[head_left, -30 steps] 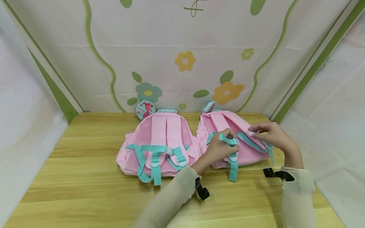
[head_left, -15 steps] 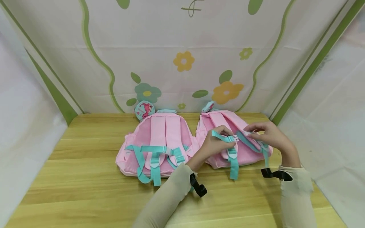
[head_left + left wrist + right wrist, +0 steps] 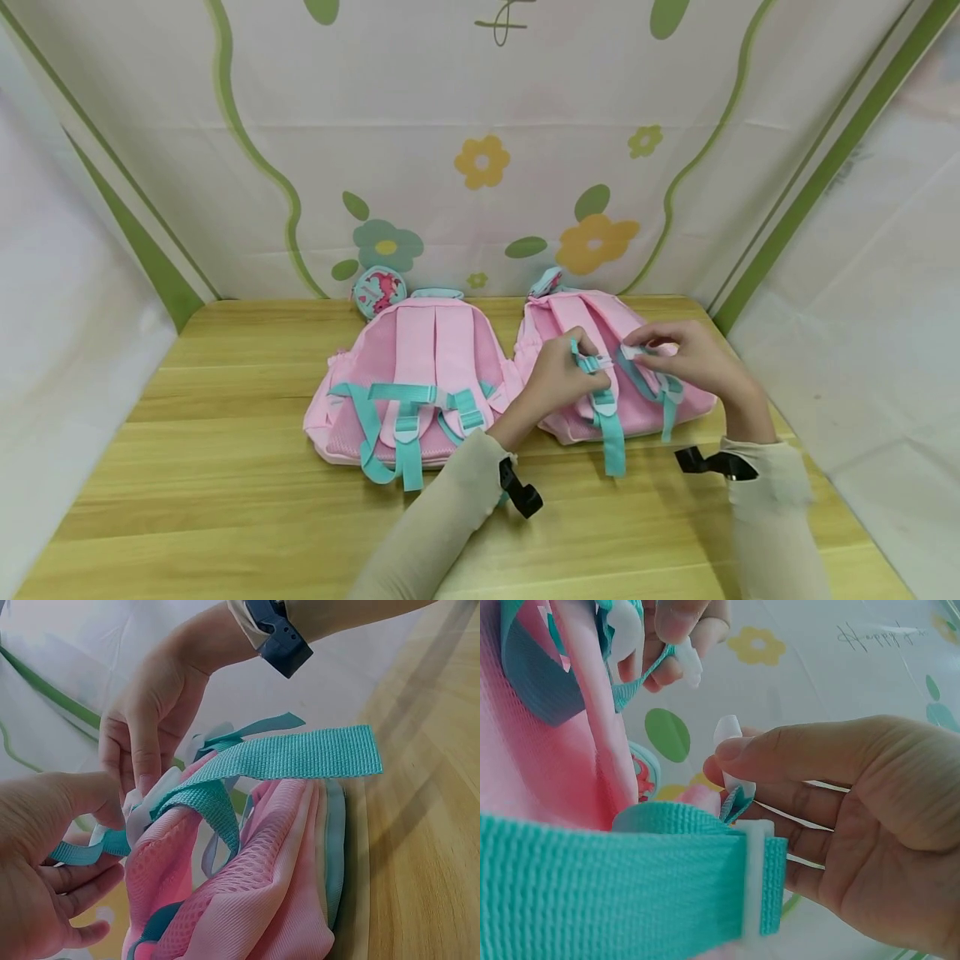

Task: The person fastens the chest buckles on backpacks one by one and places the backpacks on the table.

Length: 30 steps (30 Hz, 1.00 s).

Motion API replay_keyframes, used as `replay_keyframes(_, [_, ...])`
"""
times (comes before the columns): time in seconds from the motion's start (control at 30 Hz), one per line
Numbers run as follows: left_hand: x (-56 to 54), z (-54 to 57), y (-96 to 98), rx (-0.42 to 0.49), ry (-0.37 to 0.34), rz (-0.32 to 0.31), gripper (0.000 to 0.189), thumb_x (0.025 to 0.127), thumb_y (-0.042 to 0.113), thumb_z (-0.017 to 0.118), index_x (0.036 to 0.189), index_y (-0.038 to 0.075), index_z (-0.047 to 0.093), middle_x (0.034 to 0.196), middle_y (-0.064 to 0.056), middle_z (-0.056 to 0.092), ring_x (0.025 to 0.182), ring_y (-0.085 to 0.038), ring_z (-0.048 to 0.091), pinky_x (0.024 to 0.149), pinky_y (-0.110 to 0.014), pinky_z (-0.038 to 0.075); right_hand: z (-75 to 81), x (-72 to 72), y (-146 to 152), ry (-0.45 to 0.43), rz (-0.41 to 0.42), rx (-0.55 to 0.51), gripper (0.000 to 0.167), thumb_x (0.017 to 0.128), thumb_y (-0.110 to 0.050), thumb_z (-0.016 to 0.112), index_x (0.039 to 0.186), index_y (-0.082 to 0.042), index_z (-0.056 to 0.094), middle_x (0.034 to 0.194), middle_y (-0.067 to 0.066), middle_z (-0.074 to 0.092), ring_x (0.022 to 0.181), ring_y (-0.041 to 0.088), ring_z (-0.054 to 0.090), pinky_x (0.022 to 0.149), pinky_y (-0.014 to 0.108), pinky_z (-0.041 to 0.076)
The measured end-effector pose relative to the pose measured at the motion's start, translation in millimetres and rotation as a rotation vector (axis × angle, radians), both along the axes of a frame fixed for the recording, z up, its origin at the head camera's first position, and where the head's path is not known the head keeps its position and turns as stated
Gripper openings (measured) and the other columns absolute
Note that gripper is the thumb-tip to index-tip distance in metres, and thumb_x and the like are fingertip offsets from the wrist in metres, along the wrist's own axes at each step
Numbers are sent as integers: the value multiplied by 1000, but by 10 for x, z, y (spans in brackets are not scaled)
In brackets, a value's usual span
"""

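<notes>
A pink backpack (image 3: 652,419) lies on the right with its straps facing up. My left hand (image 3: 561,372) pinches the teal webbing strap (image 3: 586,358) at a white pronged buckle half (image 3: 689,664). The thumb and fingers of my right hand (image 3: 693,354) pinch another white buckle half (image 3: 727,729), joined to a teal strap. In the right wrist view the two buckle halves stand apart, a short gap between them. A loose teal strap end (image 3: 322,754) crosses the left wrist view.
Beside it on the left lies a second pink backpack (image 3: 438,333), its white chest buckle fastened across the teal straps. A round patterned pouch (image 3: 380,292) rests at its top. The wooden table (image 3: 225,500) ends at a flowered cloth backdrop (image 3: 420,150).
My right hand has moved left, drawing its buckle half and shoulder strap toward my left hand. My left hand has shifted slightly left and turned, with the strap still pinched.
</notes>
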<state>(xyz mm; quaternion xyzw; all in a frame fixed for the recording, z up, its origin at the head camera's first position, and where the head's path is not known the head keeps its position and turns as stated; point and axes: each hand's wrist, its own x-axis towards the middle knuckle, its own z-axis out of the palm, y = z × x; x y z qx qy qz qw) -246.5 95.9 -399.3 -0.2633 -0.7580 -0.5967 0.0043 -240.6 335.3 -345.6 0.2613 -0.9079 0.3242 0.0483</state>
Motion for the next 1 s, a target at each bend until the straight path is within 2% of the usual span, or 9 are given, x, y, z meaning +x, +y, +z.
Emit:
replay_keyframes(0.1, [-8, -15, 1, -33, 7, 32, 25, 75, 3, 77, 85, 8, 55, 74, 3, 57, 62, -1, 45, 58, -14, 41, -7, 3, -40, 1, 16, -8, 20, 87, 0, 78, 104, -10, 78, 98, 4, 77, 91, 4, 67, 85, 19, 53])
replay_keyframes(0.27, [-13, -31, 1, -6, -28, 58, 23, 76, 3, 77, 87, 9, 57, 74, 4, 58, 64, -1, 48, 58, -15, 42, 5, 21, -119, 22, 44, -9, 21, 85, 1, 79, 103, -11, 78, 98, 2, 78, 88, 5, 67, 82, 23, 55])
replay_keyframes(0.67, [-16, -46, 3, 73, -64, 46, 19, 78, 2, 77, 88, 8, 62, 82, 0, 64, 70, -2, 51, 61, -15, 43, -16, 14, -166, 29, 49, 4, 22, 85, 2, 78, 103, -10, 78, 98, 1, 78, 88, 5, 67, 82, 22, 55])
replay_keyframes(0.83, [-8, -38, -3, 71, -63, 41, 17, 79, 2, 77, 90, 6, 65, 86, -5, 68, 70, -3, 50, 61, -15, 42, -15, 16, -169, 29, 44, 13, 22, 85, 3, 78, 104, -9, 78, 98, 2, 78, 88, 6, 67, 81, 23, 55])
replay_keyframes(1.0, [-2, -29, -8, 68, -60, 39, 15, 80, 3, 78, 89, 6, 66, 86, -5, 69, 68, -2, 50, 60, -16, 44, -14, 27, -171, 28, 37, 27, 22, 86, 1, 78, 105, -10, 78, 99, 1, 78, 88, 8, 67, 82, 23, 55])
